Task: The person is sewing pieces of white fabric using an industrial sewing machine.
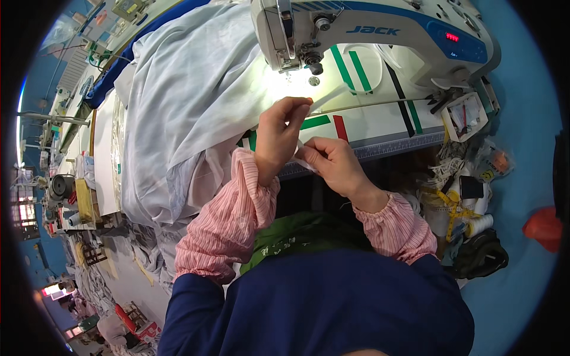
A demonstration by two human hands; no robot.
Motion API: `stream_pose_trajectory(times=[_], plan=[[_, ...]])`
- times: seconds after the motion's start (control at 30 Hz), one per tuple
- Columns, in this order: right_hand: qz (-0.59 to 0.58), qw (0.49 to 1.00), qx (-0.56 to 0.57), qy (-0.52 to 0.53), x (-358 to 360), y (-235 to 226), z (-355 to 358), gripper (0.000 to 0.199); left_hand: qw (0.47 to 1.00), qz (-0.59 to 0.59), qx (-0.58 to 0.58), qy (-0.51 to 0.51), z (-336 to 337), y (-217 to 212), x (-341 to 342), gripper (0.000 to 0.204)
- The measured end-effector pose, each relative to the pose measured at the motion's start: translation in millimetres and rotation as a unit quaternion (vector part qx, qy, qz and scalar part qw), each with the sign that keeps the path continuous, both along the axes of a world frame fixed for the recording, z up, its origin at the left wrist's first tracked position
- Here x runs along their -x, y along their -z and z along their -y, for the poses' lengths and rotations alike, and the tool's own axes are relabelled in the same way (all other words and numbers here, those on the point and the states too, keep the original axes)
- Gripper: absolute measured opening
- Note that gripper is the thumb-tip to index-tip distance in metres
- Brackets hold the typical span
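Note:
My left hand is closed, its thumb and forefinger pinching a narrow white fabric strip just in front of the sewing machine's needle area. One end of the strip points up and right over the machine bed. Lower down and to the right, my right hand pinches a white piece at its fingertips, which looks like part of the same strip. The sewing machine stands over the far side of the table, its lamp lighting the bed brightly. A large pale grey-white cloth lies to the left of my left hand.
Green, red and black tape strips mark the white tabletop, and a ruler runs along its front edge. At right are a small tray of tools, thread spools and a yellow tape measure. The pale cloth drapes off the left side.

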State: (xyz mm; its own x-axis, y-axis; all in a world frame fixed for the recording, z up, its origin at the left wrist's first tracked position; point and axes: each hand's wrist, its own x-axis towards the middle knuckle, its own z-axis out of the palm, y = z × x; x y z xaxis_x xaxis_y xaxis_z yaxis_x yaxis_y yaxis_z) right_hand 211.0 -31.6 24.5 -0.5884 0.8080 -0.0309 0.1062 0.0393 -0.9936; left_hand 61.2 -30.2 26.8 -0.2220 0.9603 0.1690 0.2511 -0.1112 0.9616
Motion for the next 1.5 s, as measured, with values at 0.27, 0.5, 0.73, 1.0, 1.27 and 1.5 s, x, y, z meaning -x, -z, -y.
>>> stream_pose_trajectory(times=[0.27, 0.5, 0.73, 1.0, 1.27, 1.5], plan=[[-0.169, 0.971, 0.157, -0.060, -56.2, -1.3, -14.6, 0.017, 0.942, -0.307, -0.113, 0.077, 39.4, -15.0, 20.3, 0.013], [-0.447, 0.840, 0.251, 0.177, -84.2, 19.0, -120.5, 0.021, 0.916, -0.383, -0.076, 0.091, 104.7, -50.0, 85.6, 0.009], [-0.175, 0.921, 0.191, 0.290, -62.3, 2.7, -184.3, 0.044, 0.896, -0.437, -0.084, -0.008, 96.9, -89.4, 85.2, 0.014], [-0.228, 0.972, 0.040, -0.051, -29.7, -7.8, -50.5, 0.050, 0.858, -0.452, -0.234, 0.077, 12.1, -63.9, 40.9, 0.028], [0.157, 0.909, -0.383, 0.044, -3.1, 4.2, -104.6, 0.015, 0.833, -0.510, -0.189, 0.101, -34.8, -29.0, 68.1, 0.015], [0.152, 0.857, -0.493, 0.015, 10.9, 18.2, -103.0, 0.013, 0.827, -0.473, -0.237, 0.190, -36.4, -1.5, 90.3, 0.014]])
